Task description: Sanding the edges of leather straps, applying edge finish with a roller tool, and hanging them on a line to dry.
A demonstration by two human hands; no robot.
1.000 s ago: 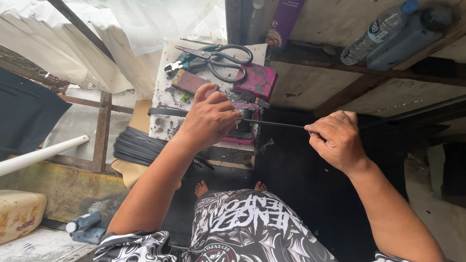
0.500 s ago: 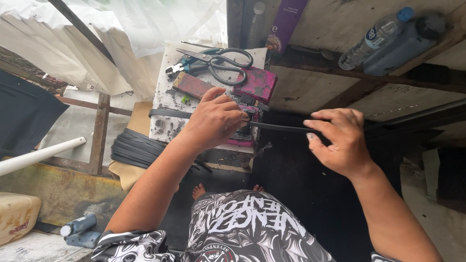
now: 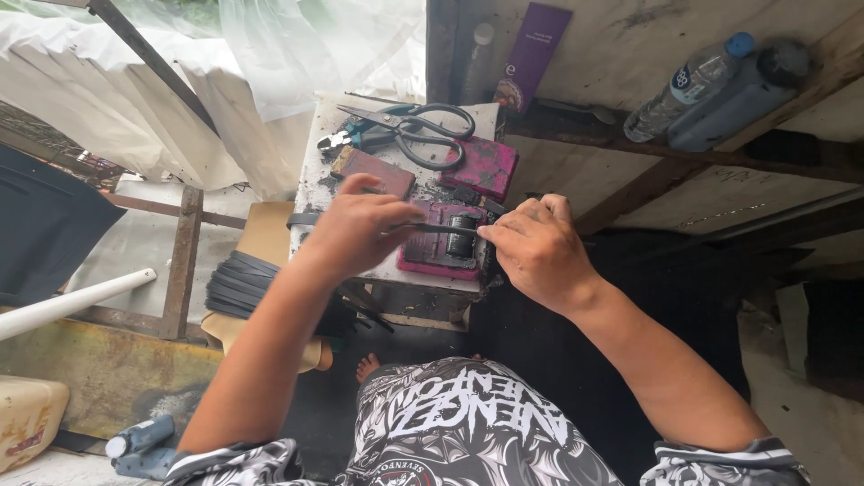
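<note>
1. The small work stand (image 3: 310, 193) is the biggest thing here: a dirty white top, and on it lie scissors (image 3: 430, 133), pliers (image 3: 353, 137), a dark red block (image 3: 371, 171) and two magenta pads, one at the back (image 3: 490, 166) and one at the front (image 3: 423, 256).
2. What changed: half a sec ago the right hand (image 3: 540, 252) was out to the right w/ the thin black strip (image 3: 441, 229) stretched long between both hands. Now it is close in, near the left hand (image 3: 360, 229), so only a short piece of strip shows between them. I judge the strip got drawn through or slid along, and the work is now at a new spot on it.
3. Pose: both forearms come up from the lap, elbows apart, hands meeting above the front magenta pad. The left hand is palm down, fingers curled and pinched shut on the strip. The right hand is also closed on the strip, thumb and forefinger gripping its end.
4. The strip runs approx. level, just over a small black clip-like part (image 3: 461, 238) on the front pad; touching or not, I cannot tell.
5. Left of the stand lies a bundle of black strips (image 3: 238, 283).
6. On the shelf behind lies a plastic bottle (image 3: 688, 85).
</note>
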